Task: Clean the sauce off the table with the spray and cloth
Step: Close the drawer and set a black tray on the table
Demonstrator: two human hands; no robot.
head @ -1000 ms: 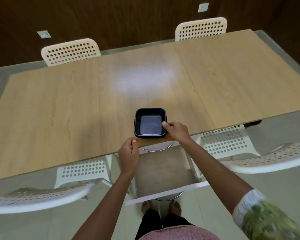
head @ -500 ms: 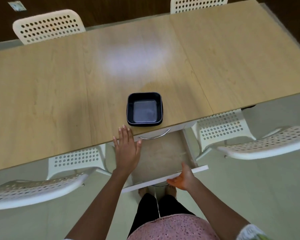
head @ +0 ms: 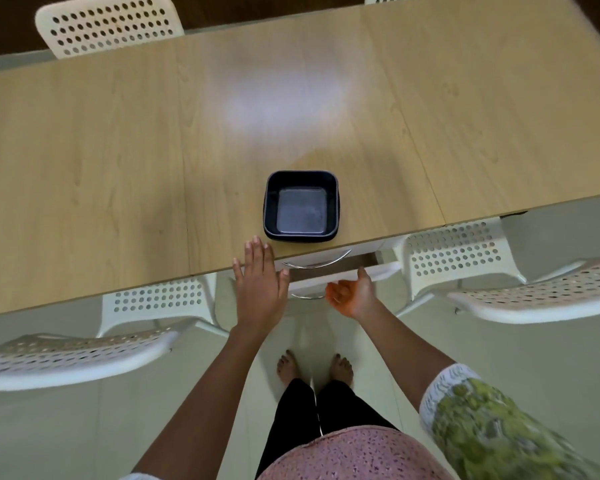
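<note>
A long wooden table (head: 118, 168) fills the upper half of the view. A dark square dish (head: 301, 206) sits near its front edge. My left hand (head: 260, 285) is flat with straight fingers, its fingertips over the table's front edge just left of the dish. My right hand (head: 352, 292) is at the front of a white drawer (head: 343, 273) under the table, palm turned up and stained orange, with loosely curled fingers that hold nothing. The drawer is almost closed. No spray, cloth or sauce on the table shows.
White perforated chairs stand at the near left (head: 84, 348) and near right (head: 534, 292), with another at the far left (head: 108, 24). Metal drawer handles (head: 317, 263) show under the table edge. My bare feet (head: 314, 368) stand on a pale floor.
The drawer has gone from wide open to nearly closed, with my right hand moving in with its front. My left hand left the table edge and now lies flat. The view tilted down.
</note>
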